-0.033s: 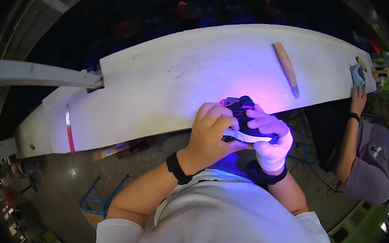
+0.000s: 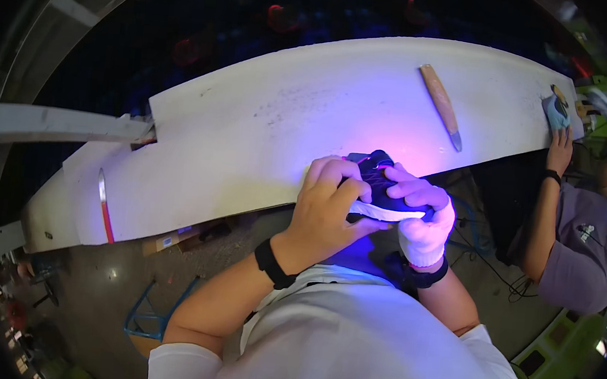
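A black shoe [image 2: 375, 181] with a white sole and pink trim is between my hands, just above the near edge of the white tabletop. My left hand [image 2: 332, 192], bare with a black band at its wrist, grips the toe side, the thumb along the sole. A white fingerless-looking glove covers part of my right hand [image 2: 426, 219], which grips the other end with bare fingers over the black upper. Violet-pink light falls on the shoe, the glove and the table around them. The far side of the shoe is partly hidden by my fingers.
On the white table [image 2: 234, 153] lie a wooden-handled knife [image 2: 441, 106] and a red-handled blade [image 2: 105, 207]. A pale bar [image 2: 61, 126] juts in from the left. At right, a co-worker's hand [image 2: 560, 147] touches a light-blue shoe [image 2: 555, 115]. A blue-framed stool [image 2: 153, 314] stands at lower left.
The view has shifted slightly. My hands keep their hold on the shoe. At the far right, the co-worker's other forearm shows more clearly beside a second light-coloured shoe.
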Demonstrator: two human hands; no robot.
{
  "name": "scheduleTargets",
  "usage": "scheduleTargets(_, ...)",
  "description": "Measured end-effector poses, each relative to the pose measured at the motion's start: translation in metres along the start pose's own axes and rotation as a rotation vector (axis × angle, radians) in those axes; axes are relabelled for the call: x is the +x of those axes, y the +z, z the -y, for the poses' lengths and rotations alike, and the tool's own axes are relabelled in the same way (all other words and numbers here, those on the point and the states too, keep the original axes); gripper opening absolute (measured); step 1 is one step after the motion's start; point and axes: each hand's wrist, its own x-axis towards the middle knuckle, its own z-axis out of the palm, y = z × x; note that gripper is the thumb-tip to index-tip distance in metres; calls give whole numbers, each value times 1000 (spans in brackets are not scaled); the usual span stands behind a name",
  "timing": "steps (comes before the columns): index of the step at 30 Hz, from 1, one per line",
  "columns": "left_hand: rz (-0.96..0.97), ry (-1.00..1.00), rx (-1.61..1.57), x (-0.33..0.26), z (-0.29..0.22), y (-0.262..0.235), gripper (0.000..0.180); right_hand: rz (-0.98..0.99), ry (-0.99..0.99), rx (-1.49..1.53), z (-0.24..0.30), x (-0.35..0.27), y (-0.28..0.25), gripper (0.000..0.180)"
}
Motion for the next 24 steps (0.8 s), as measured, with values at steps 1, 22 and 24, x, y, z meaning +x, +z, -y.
scheduleTargets(1, 55, -9, 0, 1, 3, 5, 50, -35, 60, 39, 1, -3, -9, 43)
scheduleTargets(22, 233, -245, 52, 48, 1, -82, 80, 309, -148, -469, 24, 104, 62, 52)
scheduleTargets(24, 256, -268, 59, 47, 7, -76, 80, 321, 36, -377, 15, 106, 65, 37)
